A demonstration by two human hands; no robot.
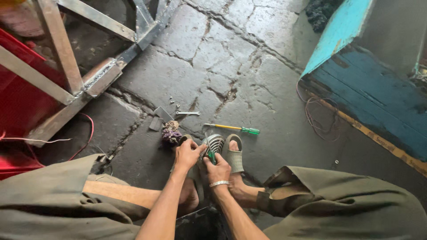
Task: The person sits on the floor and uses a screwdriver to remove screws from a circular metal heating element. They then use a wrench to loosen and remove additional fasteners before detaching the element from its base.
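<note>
- While crouched low, clamped left hand (188, 154) around the rim of the horn (215, 142), fingers curled tight on it, thumb towards the slotted face.
- Wrapped right hand (216, 170) fully round a green driver (211, 156), fist closed, bangle (219, 183) at the wrist; could not make out the tip, hidden behind the fingers.
- Kept the horn just off the floor, between the feet, touching both hands and just beside the grey sandal (234, 154).
- Judged the step in hand as work on a fastener at the horn's near edge: driver set against it, other hand bracing.
- Judged the next move to call for a firm counter-hold from the left hand, the driver kept square to the fastener, and care not to let anything small roll into the floor cracks.
- Noted a purple rag (170, 132) just left of the left hand, on the floor (249, 75).
- Noted a second driver (233, 128), yellow-shafted with a green handle, lying flat just beyond the horn, untouched.
- Noted a bent plate (160, 118) beyond the rag, then a small spanner (187, 113), then loose screws (171, 100), all apart from the hands.
- Noted a red wire (87, 133) far left, trailing towards red panelling.
- Noted a welded frame (89, 75) further back on the left, angled across cracked stone.
- Noted a blue bench (369, 93) far right, with thin wires (318, 120) looped at its foot.
</note>
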